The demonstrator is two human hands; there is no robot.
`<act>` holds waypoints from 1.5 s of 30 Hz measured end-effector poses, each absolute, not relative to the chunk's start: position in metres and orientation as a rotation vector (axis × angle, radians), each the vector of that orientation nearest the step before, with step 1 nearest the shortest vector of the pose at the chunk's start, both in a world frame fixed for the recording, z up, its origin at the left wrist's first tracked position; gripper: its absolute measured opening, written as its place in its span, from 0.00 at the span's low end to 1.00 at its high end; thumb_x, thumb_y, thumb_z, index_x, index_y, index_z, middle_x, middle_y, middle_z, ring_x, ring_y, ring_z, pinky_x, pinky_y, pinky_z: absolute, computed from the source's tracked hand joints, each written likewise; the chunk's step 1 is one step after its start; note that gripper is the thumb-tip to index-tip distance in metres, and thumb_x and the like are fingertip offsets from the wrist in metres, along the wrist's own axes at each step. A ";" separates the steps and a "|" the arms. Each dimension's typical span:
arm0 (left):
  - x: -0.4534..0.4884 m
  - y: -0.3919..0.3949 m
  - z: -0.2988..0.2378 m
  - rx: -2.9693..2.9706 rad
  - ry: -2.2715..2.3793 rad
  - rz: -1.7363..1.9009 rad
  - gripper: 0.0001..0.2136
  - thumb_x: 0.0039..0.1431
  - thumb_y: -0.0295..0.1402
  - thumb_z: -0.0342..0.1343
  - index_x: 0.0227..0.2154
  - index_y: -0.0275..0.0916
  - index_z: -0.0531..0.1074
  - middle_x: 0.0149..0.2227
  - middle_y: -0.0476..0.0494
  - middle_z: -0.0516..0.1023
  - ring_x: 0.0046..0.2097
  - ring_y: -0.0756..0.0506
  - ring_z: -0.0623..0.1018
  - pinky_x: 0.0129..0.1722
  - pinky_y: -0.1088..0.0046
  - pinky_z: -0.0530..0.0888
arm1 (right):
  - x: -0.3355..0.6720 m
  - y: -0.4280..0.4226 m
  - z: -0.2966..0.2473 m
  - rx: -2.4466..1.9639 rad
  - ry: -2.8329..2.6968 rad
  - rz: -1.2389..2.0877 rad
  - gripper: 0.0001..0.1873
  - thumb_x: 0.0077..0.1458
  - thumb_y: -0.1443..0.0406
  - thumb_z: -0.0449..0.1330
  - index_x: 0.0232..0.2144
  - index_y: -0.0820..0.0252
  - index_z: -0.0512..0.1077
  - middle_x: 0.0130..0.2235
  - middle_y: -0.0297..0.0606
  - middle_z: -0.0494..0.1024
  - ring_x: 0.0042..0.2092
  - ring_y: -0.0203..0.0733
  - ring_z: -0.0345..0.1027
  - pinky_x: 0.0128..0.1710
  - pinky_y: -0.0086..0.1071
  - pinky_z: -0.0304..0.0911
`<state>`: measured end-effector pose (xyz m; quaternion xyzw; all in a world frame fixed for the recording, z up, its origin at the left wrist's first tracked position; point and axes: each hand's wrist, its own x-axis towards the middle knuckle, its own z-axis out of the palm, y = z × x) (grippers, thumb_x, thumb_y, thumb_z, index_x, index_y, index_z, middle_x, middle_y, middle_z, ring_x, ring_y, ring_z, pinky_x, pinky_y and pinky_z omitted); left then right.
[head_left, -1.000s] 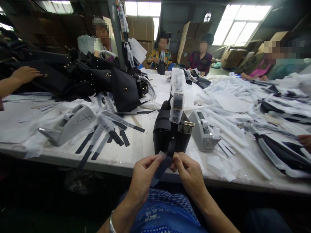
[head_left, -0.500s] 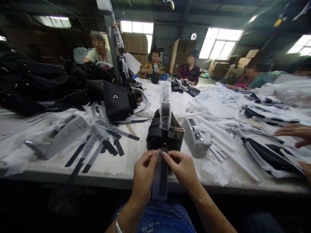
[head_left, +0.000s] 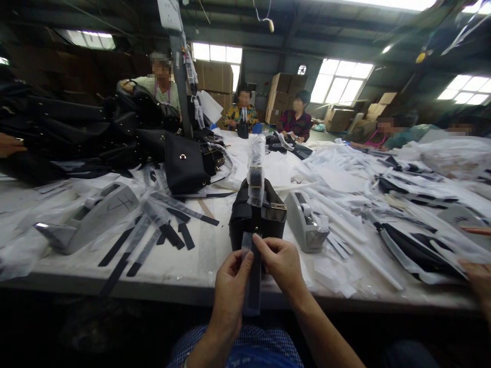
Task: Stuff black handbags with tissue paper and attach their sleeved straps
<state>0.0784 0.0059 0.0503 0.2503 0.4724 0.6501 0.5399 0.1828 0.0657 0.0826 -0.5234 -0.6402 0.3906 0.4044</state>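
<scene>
A black handbag (head_left: pixel 238 225) stands upright at the table's near edge, its handle (head_left: pixel 256 153) covered in clear plastic film. From its near side a black strap (head_left: pixel 253 291) hangs toward my lap, with a translucent sheet along it. My left hand (head_left: pixel 232 278) pinches the left edge of sheet and strap between thumb and fingers. Slightly higher, my right hand (head_left: pixel 280 258) is closed on the strap's right edge, close to the bag. A gold clasp (head_left: pixel 278 206) shows on the bag's right side.
Grey tape dispensers stand left (head_left: pixel 88 217) and right (head_left: pixel 307 222) of the bag. Loose black straps (head_left: pixel 153 230) lie at left, before a heap of black handbags (head_left: pixel 69 122). White wrapping (head_left: pixel 337 168) spreads rightward. A co-worker's hand (head_left: pixel 477 276) is at far right; others sit across.
My left hand has slid a little down the strap, while my right stays near the bag. A hand has appeared at far left by the bag heap. The view has shifted slightly.
</scene>
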 end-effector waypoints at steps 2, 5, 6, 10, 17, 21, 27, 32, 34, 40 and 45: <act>0.079 0.009 0.052 0.565 1.124 1.586 0.15 0.55 0.43 0.65 0.39 0.37 0.77 0.38 0.45 0.81 0.40 0.45 0.79 0.40 0.74 0.74 | 0.184 0.066 0.084 -1.306 -1.633 1.012 0.29 0.57 0.46 0.59 0.15 0.61 0.70 0.14 0.30 0.64 0.17 0.31 0.55 0.18 0.26 0.50; 0.079 0.012 0.052 0.546 1.130 1.620 0.15 0.53 0.42 0.67 0.38 0.38 0.77 0.37 0.46 0.81 0.39 0.47 0.79 0.40 0.75 0.74 | 0.188 0.066 0.085 -1.305 -1.685 1.022 0.29 0.58 0.47 0.59 0.16 0.61 0.71 0.15 0.30 0.64 0.18 0.31 0.56 0.18 0.26 0.50; 0.079 0.012 0.052 0.544 1.125 1.619 0.15 0.53 0.42 0.67 0.38 0.38 0.77 0.37 0.46 0.81 0.39 0.47 0.79 0.40 0.75 0.74 | 0.188 0.066 0.085 -1.313 -1.691 1.019 0.28 0.58 0.47 0.59 0.17 0.61 0.72 0.15 0.30 0.65 0.18 0.31 0.57 0.18 0.25 0.50; 0.081 0.009 0.051 0.537 1.096 1.590 0.17 0.55 0.45 0.65 0.40 0.38 0.77 0.37 0.45 0.81 0.40 0.45 0.80 0.41 0.73 0.74 | 0.186 0.066 0.083 -1.327 -1.652 1.006 0.25 0.57 0.49 0.60 0.19 0.62 0.75 0.15 0.30 0.65 0.17 0.31 0.57 0.17 0.25 0.50; 0.077 0.006 0.048 0.819 1.365 1.664 0.12 0.56 0.43 0.63 0.38 0.40 0.79 0.35 0.44 0.81 0.36 0.45 0.79 0.36 0.73 0.74 | 0.178 0.062 0.077 -1.302 -1.550 1.043 0.24 0.56 0.50 0.62 0.20 0.62 0.75 0.14 0.30 0.65 0.16 0.32 0.57 0.16 0.25 0.51; 0.067 0.004 0.043 1.477 1.614 1.683 0.08 0.61 0.35 0.59 0.39 0.43 0.81 0.32 0.44 0.80 0.34 0.46 0.78 0.36 0.74 0.72 | 0.178 0.061 0.072 -1.237 -1.452 1.162 0.27 0.57 0.48 0.61 0.16 0.62 0.70 0.14 0.31 0.66 0.16 0.32 0.59 0.17 0.25 0.55; 0.059 0.005 0.039 1.905 1.823 1.524 0.11 0.65 0.33 0.55 0.42 0.46 0.82 0.28 0.43 0.78 0.29 0.47 0.76 0.29 0.76 0.67 | 0.179 0.059 0.077 -1.106 -1.525 1.242 0.25 0.57 0.48 0.61 0.22 0.63 0.73 0.19 0.35 0.72 0.22 0.36 0.66 0.23 0.26 0.61; 0.063 -0.010 0.029 1.983 1.781 1.470 0.14 0.64 0.30 0.54 0.49 0.47 0.79 0.27 0.42 0.79 0.28 0.47 0.77 0.29 0.77 0.68 | 0.177 0.060 0.079 -1.206 -1.571 1.169 0.25 0.58 0.52 0.61 0.17 0.62 0.69 0.15 0.31 0.66 0.19 0.32 0.59 0.19 0.25 0.53; 0.063 -0.023 0.027 2.037 1.642 1.461 0.16 0.63 0.28 0.56 0.51 0.47 0.78 0.27 0.43 0.80 0.28 0.47 0.78 0.30 0.77 0.70 | 0.178 0.062 0.077 -1.188 -1.559 1.186 0.26 0.59 0.52 0.60 0.16 0.61 0.66 0.15 0.30 0.64 0.19 0.31 0.57 0.19 0.25 0.51; 0.046 -0.035 0.047 1.377 1.648 1.725 0.10 0.61 0.37 0.58 0.42 0.43 0.81 0.39 0.41 0.83 0.39 0.43 0.81 0.41 0.71 0.76 | 0.183 0.065 0.074 -1.130 -1.529 1.314 0.26 0.60 0.51 0.59 0.17 0.62 0.65 0.15 0.27 0.59 0.18 0.29 0.49 0.18 0.26 0.44; 0.052 -0.009 0.060 0.834 1.242 1.366 0.19 0.59 0.49 0.58 0.41 0.38 0.77 0.36 0.41 0.81 0.36 0.45 0.79 0.38 0.71 0.76 | 0.177 0.064 0.073 -1.129 -1.500 1.324 0.26 0.58 0.51 0.60 0.17 0.61 0.65 0.17 0.27 0.58 0.19 0.29 0.48 0.18 0.26 0.43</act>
